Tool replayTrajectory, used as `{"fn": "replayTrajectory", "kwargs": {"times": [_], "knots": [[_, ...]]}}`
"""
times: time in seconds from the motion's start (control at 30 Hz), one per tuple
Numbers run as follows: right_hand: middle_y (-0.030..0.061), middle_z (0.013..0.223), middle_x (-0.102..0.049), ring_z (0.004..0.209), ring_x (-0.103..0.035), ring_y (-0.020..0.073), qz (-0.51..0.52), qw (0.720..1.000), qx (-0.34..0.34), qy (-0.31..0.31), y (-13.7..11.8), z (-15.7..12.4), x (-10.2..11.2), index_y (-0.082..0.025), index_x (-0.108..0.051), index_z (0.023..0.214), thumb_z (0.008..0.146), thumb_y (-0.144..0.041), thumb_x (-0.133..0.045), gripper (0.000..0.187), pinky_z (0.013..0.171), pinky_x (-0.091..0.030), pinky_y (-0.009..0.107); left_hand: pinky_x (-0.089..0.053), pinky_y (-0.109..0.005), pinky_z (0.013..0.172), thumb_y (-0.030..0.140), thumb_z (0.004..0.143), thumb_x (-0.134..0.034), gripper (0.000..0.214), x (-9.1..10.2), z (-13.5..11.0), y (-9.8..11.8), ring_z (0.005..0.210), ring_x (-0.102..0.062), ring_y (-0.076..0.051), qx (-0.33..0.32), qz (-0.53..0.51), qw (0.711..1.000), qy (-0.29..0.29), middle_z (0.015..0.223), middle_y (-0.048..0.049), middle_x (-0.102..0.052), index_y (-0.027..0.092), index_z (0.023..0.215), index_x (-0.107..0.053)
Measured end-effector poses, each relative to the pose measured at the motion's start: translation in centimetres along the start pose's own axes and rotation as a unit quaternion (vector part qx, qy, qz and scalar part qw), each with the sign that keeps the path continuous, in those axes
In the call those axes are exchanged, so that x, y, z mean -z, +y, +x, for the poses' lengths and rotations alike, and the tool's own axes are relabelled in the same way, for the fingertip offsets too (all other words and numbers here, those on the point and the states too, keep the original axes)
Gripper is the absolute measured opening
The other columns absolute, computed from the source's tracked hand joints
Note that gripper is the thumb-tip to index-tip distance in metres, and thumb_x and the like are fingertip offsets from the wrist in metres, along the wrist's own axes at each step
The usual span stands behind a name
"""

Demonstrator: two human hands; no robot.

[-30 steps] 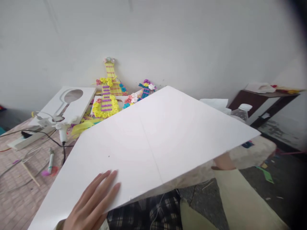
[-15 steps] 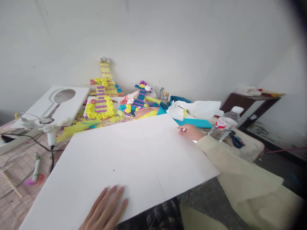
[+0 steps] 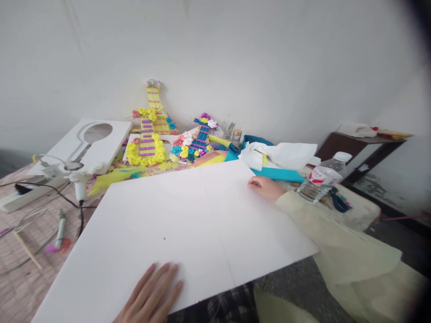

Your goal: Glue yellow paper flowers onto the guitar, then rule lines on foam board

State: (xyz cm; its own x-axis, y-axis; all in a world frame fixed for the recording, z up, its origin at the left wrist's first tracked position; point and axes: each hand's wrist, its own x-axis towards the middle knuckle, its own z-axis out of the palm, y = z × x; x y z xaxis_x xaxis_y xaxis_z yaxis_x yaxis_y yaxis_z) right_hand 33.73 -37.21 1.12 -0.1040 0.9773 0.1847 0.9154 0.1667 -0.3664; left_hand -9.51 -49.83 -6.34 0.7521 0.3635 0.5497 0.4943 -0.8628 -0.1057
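Observation:
A large white foam board [image 3: 188,224] lies flat in front of me, its near edge over my lap. My left hand [image 3: 153,294] rests flat on its near edge with fingers stretched out. My right hand [image 3: 264,186], in a cream sleeve, has its fingers curled round the board's far right corner. A faint seam runs down the board's middle.
Behind the board stand decorated yellow [image 3: 150,134] and blue [image 3: 198,139] craft guitars, a cut-out white board [image 3: 87,143], a glue gun [image 3: 79,184] with cable, a marker [image 3: 60,229], teal and white sheets [image 3: 279,154], a water bottle [image 3: 321,179]. A dark side table [image 3: 367,148] stands far right.
The board has come down from a tilted, raised position to lie flat. My right hand moved from under its right edge to its far right corner. My left hand stayed on the near edge.

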Motion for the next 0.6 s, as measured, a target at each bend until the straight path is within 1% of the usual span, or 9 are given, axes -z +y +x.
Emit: {"fn": "replayTrajectory", "kwargs": {"times": [0.07, 0.17, 0.23, 0.3, 0.37, 0.43, 0.47, 0.53, 0.6], "knots": [[0.0038, 0.081, -0.061, 0.067, -0.055, 0.0146, 0.01, 0.999, 0.026, -0.02, -1.6, 0.5, -0.9, -0.016, -0.064, 0.085, 0.076, -0.024, -0.057, 0.013, 0.064, -0.042, 0.023, -0.026, -0.046, 0.106, 0.041, 0.091, -0.019, 0.047, 0.1, 0.1, 0.1, 0.12, -0.042, -0.024, 0.005, 0.002, 1.0, 0.002, 0.124, -0.0071, -0.052, 0.023, 0.128, -0.042], [0.0041, 0.081, -0.059, 0.068, -0.055, 0.0154, 0.009, 0.998, 0.049, -0.024, -3.8, 1.4, -3.3, -0.017, -0.066, 0.087, 0.07, -0.03, -0.067, 0.022, 0.066, -0.042, 0.025, -0.028, -0.046, 0.105, 0.04, 0.091, -0.017, 0.047, 0.3, 0.2, 0.1, 0.12, -0.041, -0.025, 0.011, 0.004, 1.0, 0.001, 0.124, -0.0069, -0.052, 0.023, 0.127, -0.044], [0.0037, 0.079, -0.059, 0.067, -0.054, 0.0156, 0.006, 0.998, 0.054, -0.023, -4.8, 1.9, -5.0, -0.017, -0.067, 0.081, 0.068, -0.028, -0.069, 0.017, 0.067, -0.041, 0.025, -0.029, -0.046, 0.104, 0.036, 0.092, -0.018, 0.045, 0.2, 0.2, 0.1, 0.121, -0.04, -0.024, 0.01, 0.014, 1.0, -0.006, 0.124, -0.0064, -0.053, 0.024, 0.126, -0.044], [0.0024, 0.074, -0.058, 0.065, -0.054, 0.0149, 0.004, 0.998, 0.057, -0.025, -5.3, 2.2, -6.1, -0.018, -0.066, 0.072, 0.07, -0.022, -0.066, 0.004, 0.066, -0.041, 0.025, -0.031, -0.045, 0.104, 0.032, 0.093, -0.02, 0.042, 0.1, 0.0, 0.1, 0.12, -0.041, -0.022, 0.006, 0.03, 0.999, -0.012, 0.123, -0.0054, -0.053, 0.025, 0.126, -0.044], [0.0015, 0.069, -0.058, 0.065, -0.054, 0.0147, 0.003, 0.998, 0.057, -0.023, -5.5, 2.2, -6.3, -0.018, -0.063, 0.065, 0.072, -0.015, -0.062, 0.007, 0.066, -0.04, 0.025, -0.032, -0.044, 0.103, 0.031, 0.093, -0.021, 0.04, -0.2, -0.1, 0.0, 0.12, -0.041, -0.021, 0.002, 0.042, 0.999, -0.012, 0.123, -0.0043, -0.054, 0.025, 0.125, -0.045], [0.0011, 0.068, -0.058, 0.068, -0.054, 0.0147, 0.005, 0.999, 0.05, -0.011, -5.8, 2.0, -5.0, -0.017, -0.059, 0.062, 0.073, -0.013, -0.057, 0.012, 0.066, -0.04, 0.024, -0.034, -0.043, 0.103, 0.026, 0.093, -0.022, 0.039, -0.3, -0.2, -0.1, 0.12, -0.041, -0.021, -0.001, 0.048, 0.999, -0.005, 0.123, -0.0038, -0.054, 0.025, 0.124, -0.045], [0.001, 0.067, -0.058, 0.068, -0.054, 0.0145, 0.007, 0.999, 0.042, 0.002, -6.0, 1.7, -3.7, -0.017, -0.057, 0.063, 0.075, -0.014, -0.054, 0.013, 0.065, -0.04, 0.024, -0.034, -0.043, 0.102, 0.023, 0.093, -0.022, 0.039, -0.2, -0.1, -0.1, 0.12, -0.041, -0.021, -0.001, 0.049, 0.999, 0.0, 0.123, -0.0038, -0.053, 0.025, 0.124, -0.046], [0.0007, 0.065, -0.057, 0.063, -0.053, 0.014, 0.01, 0.999, 0.015, 0.045, -6.4, 0.3, 0.1, -0.018, -0.054, 0.066, 0.08, -0.02, -0.046, 0.016, 0.061, -0.039, 0.024, -0.035, -0.043, 0.101, 0.022, 0.093, -0.022, 0.039, 0.0, 0.1, -0.3, 0.12, -0.041, -0.023, -0.005, 0.043, 0.999, 0.004, 0.124, -0.0054, -0.052, 0.023, 0.123, -0.047], [0.0013, 0.063, -0.054, 0.06, -0.051, 0.0152, 0.003, 0.993, -0.026, 0.114, -6.4, -2.3, 4.9, -0.019, -0.05, 0.069, 0.083, -0.027, -0.039, 0.019, 0.058, -0.037, 0.026, -0.036, -0.045, 0.1, 0.022, 0.093, -0.022, 0.04, 0.6, 0.4, -0.5, 0.12, -0.041, -0.025, -0.008, 0.031, 0.999, 0.003, 0.126, -0.0075, -0.05, 0.021, 0.123, -0.047]]}}
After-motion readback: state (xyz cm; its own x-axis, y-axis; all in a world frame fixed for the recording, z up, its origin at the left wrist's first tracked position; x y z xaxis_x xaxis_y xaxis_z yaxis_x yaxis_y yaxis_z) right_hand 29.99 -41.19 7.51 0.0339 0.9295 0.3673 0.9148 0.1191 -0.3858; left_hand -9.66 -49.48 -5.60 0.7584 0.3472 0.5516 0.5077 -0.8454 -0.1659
